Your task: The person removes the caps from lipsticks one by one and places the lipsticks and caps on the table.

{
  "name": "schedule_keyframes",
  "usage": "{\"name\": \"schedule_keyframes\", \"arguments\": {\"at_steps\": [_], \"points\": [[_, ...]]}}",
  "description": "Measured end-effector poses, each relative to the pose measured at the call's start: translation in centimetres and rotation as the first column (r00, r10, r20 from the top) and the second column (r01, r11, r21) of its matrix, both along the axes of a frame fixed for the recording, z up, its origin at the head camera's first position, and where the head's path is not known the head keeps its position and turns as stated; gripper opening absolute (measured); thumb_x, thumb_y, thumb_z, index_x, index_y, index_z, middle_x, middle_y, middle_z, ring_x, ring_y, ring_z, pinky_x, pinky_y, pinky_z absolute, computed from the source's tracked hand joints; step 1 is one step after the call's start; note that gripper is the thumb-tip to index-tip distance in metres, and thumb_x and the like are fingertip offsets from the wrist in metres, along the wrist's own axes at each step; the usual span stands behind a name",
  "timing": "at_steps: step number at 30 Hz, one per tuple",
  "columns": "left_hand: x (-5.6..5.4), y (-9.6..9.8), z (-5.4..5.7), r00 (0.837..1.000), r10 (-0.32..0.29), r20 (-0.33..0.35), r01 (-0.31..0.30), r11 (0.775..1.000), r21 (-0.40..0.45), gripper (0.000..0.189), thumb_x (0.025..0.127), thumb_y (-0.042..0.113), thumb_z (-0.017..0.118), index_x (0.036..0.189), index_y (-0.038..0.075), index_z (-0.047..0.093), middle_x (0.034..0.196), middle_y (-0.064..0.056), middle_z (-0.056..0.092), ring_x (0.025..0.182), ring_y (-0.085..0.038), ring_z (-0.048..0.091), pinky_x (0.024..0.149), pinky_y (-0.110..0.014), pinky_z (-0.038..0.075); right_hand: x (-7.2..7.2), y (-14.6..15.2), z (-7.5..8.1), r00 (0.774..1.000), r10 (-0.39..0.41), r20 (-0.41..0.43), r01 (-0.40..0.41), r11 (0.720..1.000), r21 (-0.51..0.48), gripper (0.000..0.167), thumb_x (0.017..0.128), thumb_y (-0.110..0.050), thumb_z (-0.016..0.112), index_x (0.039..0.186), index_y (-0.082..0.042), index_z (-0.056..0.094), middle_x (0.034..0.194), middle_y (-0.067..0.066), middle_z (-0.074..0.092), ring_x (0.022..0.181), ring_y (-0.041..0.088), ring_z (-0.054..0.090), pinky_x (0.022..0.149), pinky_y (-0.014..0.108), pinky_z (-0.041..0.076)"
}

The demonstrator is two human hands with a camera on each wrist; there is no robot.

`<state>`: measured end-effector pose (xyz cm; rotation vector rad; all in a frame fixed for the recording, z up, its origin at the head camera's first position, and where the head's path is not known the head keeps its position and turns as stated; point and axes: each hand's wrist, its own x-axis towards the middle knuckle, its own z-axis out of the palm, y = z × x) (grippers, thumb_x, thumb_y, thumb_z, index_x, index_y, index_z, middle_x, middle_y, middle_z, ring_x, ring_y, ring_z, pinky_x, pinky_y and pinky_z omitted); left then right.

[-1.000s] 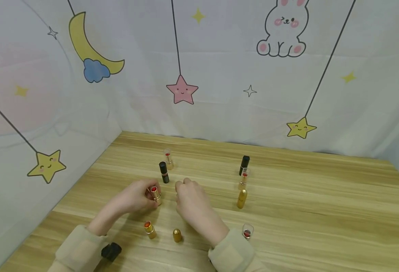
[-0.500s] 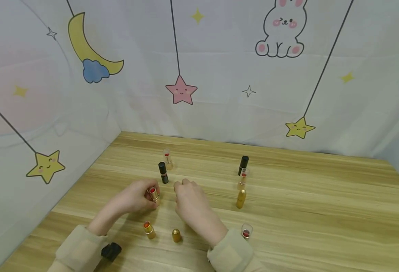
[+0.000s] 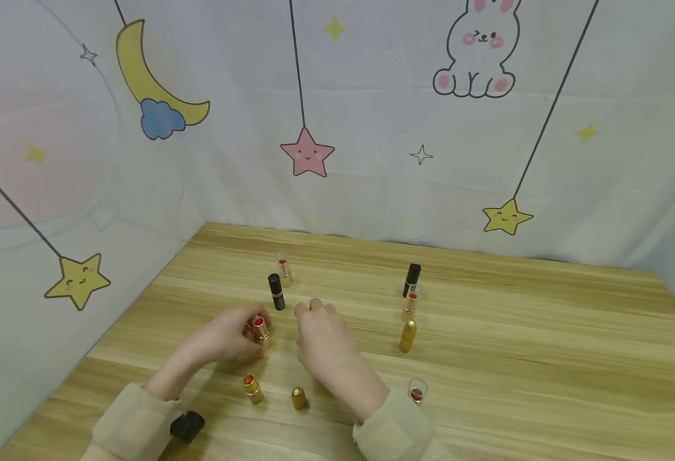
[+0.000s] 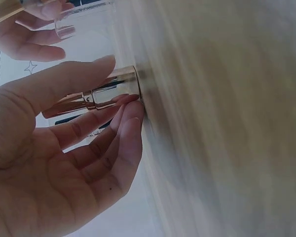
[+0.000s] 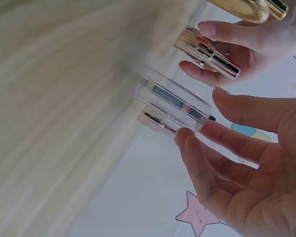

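Observation:
My left hand (image 3: 236, 333) holds a gold lipstick (image 3: 260, 330) without its cap, its red tip showing. In the left wrist view, thumb and fingertips lie on either side of the lipstick's base (image 4: 121, 81), right at the tabletop. A short way to the right, my right hand (image 3: 325, 346) has its fingers curled downward. The right wrist view shows a clear lipstick cap (image 5: 172, 98) on end at the table, its upper end between that hand's thumb and fingers; the head view hides this cap. Nearer me stand an uncapped gold lipstick (image 3: 253, 390) and a rounded gold cap (image 3: 299, 399).
Behind the hands stand a black lipstick (image 3: 277, 293) and a clear-capped one (image 3: 285, 272). A row at right has a black lipstick (image 3: 412, 278), a clear-capped one (image 3: 409, 310) and a gold one (image 3: 408, 337). Another clear-topped piece (image 3: 418, 391) and a black object (image 3: 187, 426) are nearer me.
Both hands keep nearly the same place and hold over the last second. The lipsticks and caps around them stand where they were.

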<state>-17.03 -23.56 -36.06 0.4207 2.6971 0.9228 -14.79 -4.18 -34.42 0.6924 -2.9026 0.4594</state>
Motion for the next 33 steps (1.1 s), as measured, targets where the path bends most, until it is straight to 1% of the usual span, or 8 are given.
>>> {"name": "schedule_keyframes", "arguments": {"at_steps": [3, 8, 11, 13, 17, 20, 26, 33], "points": [[0.2, -0.3, 0.1, 1.000, -0.010, -0.009, 0.010, 1.000, 0.011, 0.039, 0.067, -0.010, 0.066, 0.101, 0.005, 0.059, 0.079, -0.006, 0.061, 0.071, -0.016, 0.055, 0.061, -0.026, 0.045, 0.1, 0.0, 0.6, 1.000, 0.005, -0.021, -0.005, 1.000, 0.000, 0.022, 0.081, -0.011, 0.074, 0.101, -0.006, 0.065, 0.089, 0.007, 0.063, 0.071, 0.016, 0.053, 0.063, 0.024, 0.045], [0.5, -0.7, 0.2, 0.999, -0.017, -0.049, 0.017, 1.000, -0.010, 0.041, 0.067, -0.019, 0.051, 0.101, 0.003, 0.059, 0.082, -0.007, 0.061, 0.074, -0.018, 0.057, 0.063, -0.026, 0.046, 0.2, 0.0, 1.4, 1.000, -0.010, 0.007, 0.010, 1.000, -0.017, 0.028, 0.081, -0.012, 0.073, 0.107, -0.005, 0.065, 0.095, 0.007, 0.064, 0.078, 0.018, 0.055, 0.070, 0.026, 0.049], [0.6, -0.9, 0.3, 1.000, -0.001, -0.029, 0.001, 1.000, 0.000, 0.039, 0.072, -0.020, 0.048, 0.103, 0.001, 0.059, 0.085, -0.008, 0.062, 0.077, -0.018, 0.059, 0.068, -0.029, 0.047, 0.0, 0.1, 1.7, 1.000, -0.027, 0.008, 0.028, 0.999, -0.029, 0.030, 0.082, -0.016, 0.073, 0.110, -0.007, 0.066, 0.100, 0.007, 0.066, 0.084, 0.019, 0.057, 0.074, 0.029, 0.051], [0.5, -1.1, 0.4, 1.000, 0.010, 0.011, -0.010, 1.000, 0.025, 0.041, 0.073, -0.020, 0.044, 0.106, 0.000, 0.058, 0.087, -0.010, 0.062, 0.079, -0.019, 0.059, 0.070, -0.031, 0.048, -0.1, 0.1, 1.8, 0.999, -0.037, -0.005, 0.037, 0.999, -0.035, 0.030, 0.083, -0.018, 0.073, 0.110, -0.008, 0.067, 0.101, 0.007, 0.067, 0.086, 0.020, 0.059, 0.074, 0.031, 0.050], [0.0, -1.7, 0.7, 0.999, 0.010, 0.033, -0.011, 0.999, 0.034, 0.030, 0.084, -0.012, 0.046, 0.110, -0.001, 0.056, 0.092, -0.014, 0.063, 0.082, -0.022, 0.060, 0.070, -0.034, 0.049, -0.6, 0.2, 2.2, 0.998, -0.056, -0.013, 0.055, 0.997, -0.057, 0.028, 0.084, -0.022, 0.072, 0.109, -0.010, 0.068, 0.102, 0.006, 0.068, 0.088, 0.022, 0.062, 0.072, 0.032, 0.051], [-0.4, -2.0, 0.6, 1.000, 0.024, -0.003, -0.024, 0.999, 0.035, 0.024, 0.090, -0.001, 0.053, 0.114, -0.001, 0.056, 0.096, -0.015, 0.065, 0.087, -0.024, 0.062, 0.073, -0.037, 0.051, -1.0, 0.0, 2.6, 0.997, -0.071, -0.003, 0.070, 0.993, -0.094, 0.027, 0.085, -0.024, 0.071, 0.109, -0.011, 0.069, 0.102, 0.005, 0.068, 0.088, 0.022, 0.062, 0.071, 0.031, 0.050], [-1.5, -2.1, 0.7, 0.994, 0.077, -0.071, -0.073, 0.996, 0.057, 0.030, 0.091, 0.006, 0.057, 0.119, -0.003, 0.056, 0.100, -0.019, 0.066, 0.091, -0.028, 0.064, 0.075, -0.039, 0.052, -1.7, -0.4, 3.3, 0.997, -0.077, 0.017, 0.079, 0.985, -0.152, 0.025, 0.086, -0.022, 0.070, 0.108, -0.011, 0.069, 0.100, 0.006, 0.068, 0.088, 0.022, 0.063, 0.067, 0.031, 0.050], [-2.5, -2.2, 0.6, 0.991, 0.114, -0.076, -0.107, 0.991, 0.085, 0.031, 0.091, 0.012, 0.062, 0.119, -0.002, 0.059, 0.107, -0.021, 0.065, 0.096, -0.033, 0.066, 0.081, -0.043, 0.053, -2.9, -1.3, 4.2, 0.995, -0.064, 0.073, 0.075, 0.983, -0.165, 0.025, 0.089, -0.026, 0.068, 0.111, -0.013, 0.067, 0.106, 0.004, 0.068, 0.086, 0.018, 0.064, 0.064, 0.027, 0.049]]}}
